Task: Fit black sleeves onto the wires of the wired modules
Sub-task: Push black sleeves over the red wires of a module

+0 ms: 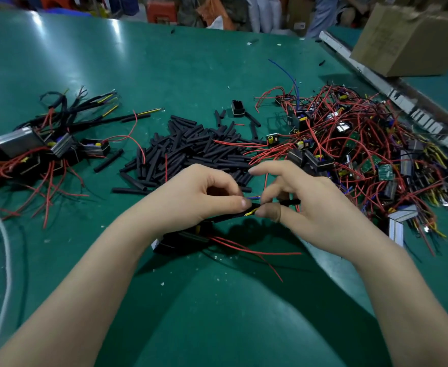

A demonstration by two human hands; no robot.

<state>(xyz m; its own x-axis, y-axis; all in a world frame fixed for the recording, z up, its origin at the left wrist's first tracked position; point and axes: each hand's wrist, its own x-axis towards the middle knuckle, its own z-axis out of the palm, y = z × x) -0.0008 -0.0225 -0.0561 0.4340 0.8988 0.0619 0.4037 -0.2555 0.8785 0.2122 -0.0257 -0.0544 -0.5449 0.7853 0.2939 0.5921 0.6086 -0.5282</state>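
Nearest to us, our left hand [204, 193] pinched a black sleeve [233, 213] with a yellow wire [251, 211] showing at its end. Our right hand [297, 200] had its grip closed on a second black sleeve [290, 202], its thumb touching the yellow wire. The wired module [180, 241] lay under the hands on the green desk [217, 300]. Behind them was the pile of loose sleeves [191, 149]; finished modules [40, 147] lay left, the tangled unsleeved modules [363, 144] right.
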